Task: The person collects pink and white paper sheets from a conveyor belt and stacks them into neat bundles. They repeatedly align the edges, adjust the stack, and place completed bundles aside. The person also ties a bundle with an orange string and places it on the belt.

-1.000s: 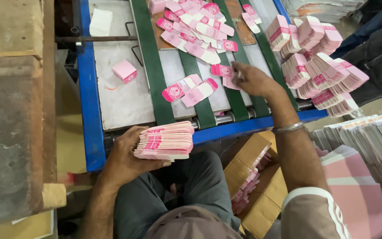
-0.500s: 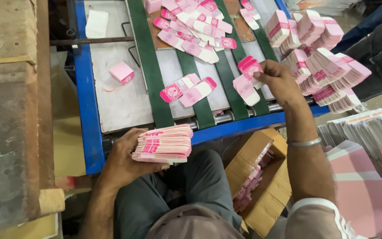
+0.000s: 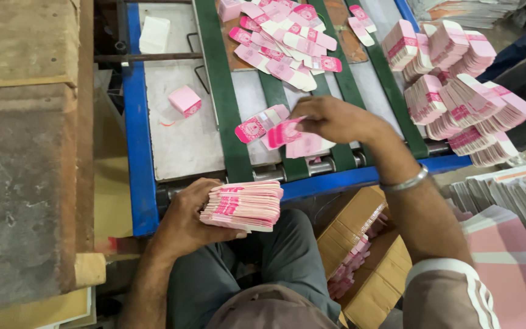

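My left hand (image 3: 185, 214) holds a thick stack of flat pink-and-white cartons (image 3: 243, 206) just in front of the conveyor's blue edge, above my lap. My right hand (image 3: 334, 117) reaches over the green belts (image 3: 221, 91) and grips a few flat pink cartons (image 3: 290, 135), blurred with motion. One more flat carton (image 3: 261, 123) lies on the belt just left of that hand. Several others (image 3: 287, 42) lie overlapped further up the belts.
Stacks of flat cartons (image 3: 458, 91) are piled at the conveyor's right side. An open cardboard box (image 3: 366, 256) with cartons inside sits by my right knee. A folded pink carton (image 3: 185, 100) rests on the white plate. A wooden surface (image 3: 25, 152) stands left.
My right hand picked up cartons from the right side of the belt and has swept left with them toward the middle. The left hand kept its stack nearly still.
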